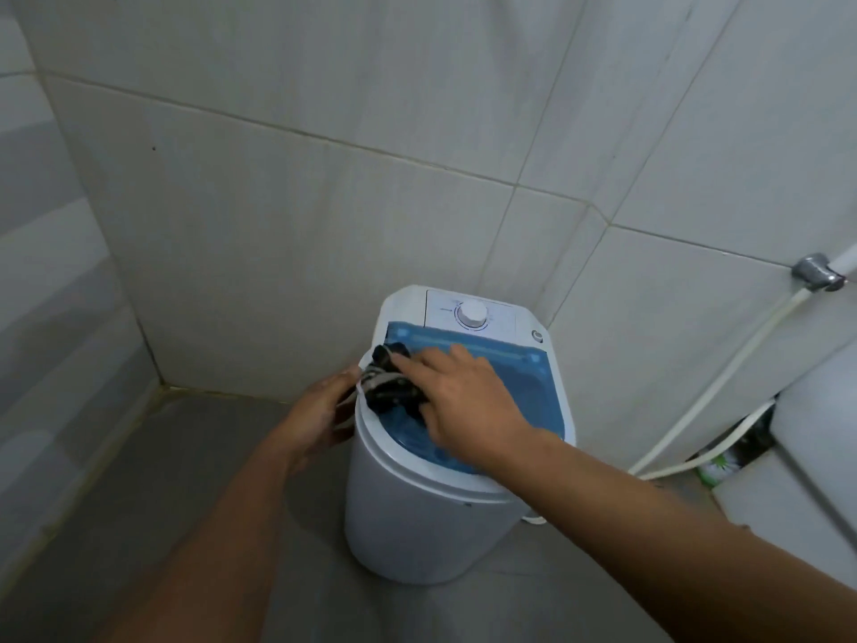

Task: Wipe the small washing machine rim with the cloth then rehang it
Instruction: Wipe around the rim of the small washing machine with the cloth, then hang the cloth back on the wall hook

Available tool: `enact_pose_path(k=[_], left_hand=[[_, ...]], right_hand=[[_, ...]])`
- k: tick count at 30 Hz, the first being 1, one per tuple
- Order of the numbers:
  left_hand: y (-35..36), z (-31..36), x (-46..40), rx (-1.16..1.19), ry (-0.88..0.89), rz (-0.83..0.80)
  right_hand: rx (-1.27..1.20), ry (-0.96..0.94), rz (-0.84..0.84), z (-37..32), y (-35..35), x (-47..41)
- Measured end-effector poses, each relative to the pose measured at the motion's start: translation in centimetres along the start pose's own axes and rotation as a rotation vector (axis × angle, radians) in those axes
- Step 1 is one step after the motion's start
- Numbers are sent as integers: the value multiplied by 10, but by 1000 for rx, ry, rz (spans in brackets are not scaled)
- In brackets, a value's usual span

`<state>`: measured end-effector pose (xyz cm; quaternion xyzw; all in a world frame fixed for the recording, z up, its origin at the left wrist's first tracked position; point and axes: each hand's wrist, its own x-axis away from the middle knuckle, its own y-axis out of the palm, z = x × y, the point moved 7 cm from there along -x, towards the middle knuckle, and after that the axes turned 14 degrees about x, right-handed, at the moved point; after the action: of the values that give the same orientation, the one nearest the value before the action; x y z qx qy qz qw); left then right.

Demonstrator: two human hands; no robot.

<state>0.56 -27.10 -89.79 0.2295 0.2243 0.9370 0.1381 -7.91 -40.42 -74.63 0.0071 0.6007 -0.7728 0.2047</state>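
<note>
1. Cloth: the dark, crumpled rag with pale stripes (387, 380) lies bunched on the left edge of the small white plastic washing machine (417, 512), part on the white rim (371, 438) and part on the translucent blue lid (533, 392).
2. Your right hand (463, 401) lies on top of the cloth with the fingers spread and nearly straight, pressing it down against the lid; the fingertips reach toward the lid's back left corner.
3. Your left hand (324, 410) is at the machine's left side, just beside the rim, with its fingers touching the cloth's hanging edge. You cannot tell from this view whether those fingers pinch the cloth or only rest against it.
4. At the back edge of the machine's top sits a white round control dial (472, 314) on a pale panel.
5. The machine stands on the grey tiled floor (139, 480) near the corner of the pale tiled walls (324, 132).
6. On the right wall a chrome fitting (816, 272) carries a white hose (723, 378) that runs down toward the floor.
</note>
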Motion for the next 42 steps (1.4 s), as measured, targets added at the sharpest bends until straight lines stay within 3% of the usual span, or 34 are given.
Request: enact_pose_path(k=[2,4,6,11,15,19,21,23,25,27,29,31,32,34,37,40,42], left_hand=[[-1,0,1,-7,-19,3],[0,2,4,-8,-24,-3],[2,2,7,-17,-44,-25],[1,3,2,-24,-102,-73],[4,6,3,-50,-136,-97],[0,13,5,-121,-176,-42],[-2,16,4,-156,-197,-43],[-4,19,3,-178,-219,-44],[1,25,7,-255,-233,-33],[8,37,14,-382,-205,22],[14,60,32,-508,-119,138],[26,86,63,-522,-61,256],[33,103,83,-501,-49,307],[55,140,126,-461,-92,354],[116,193,200,-367,-333,195],[195,254,267,-245,-478,-15],[242,293,303,-163,-484,-134]], right_hand=[[50,59,-36,36,4,9],[126,234,-106,70,13,-14],[99,304,-124,64,18,-38],[-78,75,-54,-2,-1,4],[-123,-61,13,13,-9,89],[-91,274,89,100,7,122],[-59,518,26,141,18,108],[-22,646,-60,151,24,80],[49,619,-91,128,20,56],[93,449,-72,71,7,47],[-48,269,-92,5,-11,60],[-351,205,-193,-35,-36,79],[-569,300,-241,-35,-54,84],[-987,664,-215,-10,-96,91],[-1343,1021,-199,34,-189,87],[-1668,1163,-254,63,-289,72],[-1873,1179,-310,72,-349,60]])
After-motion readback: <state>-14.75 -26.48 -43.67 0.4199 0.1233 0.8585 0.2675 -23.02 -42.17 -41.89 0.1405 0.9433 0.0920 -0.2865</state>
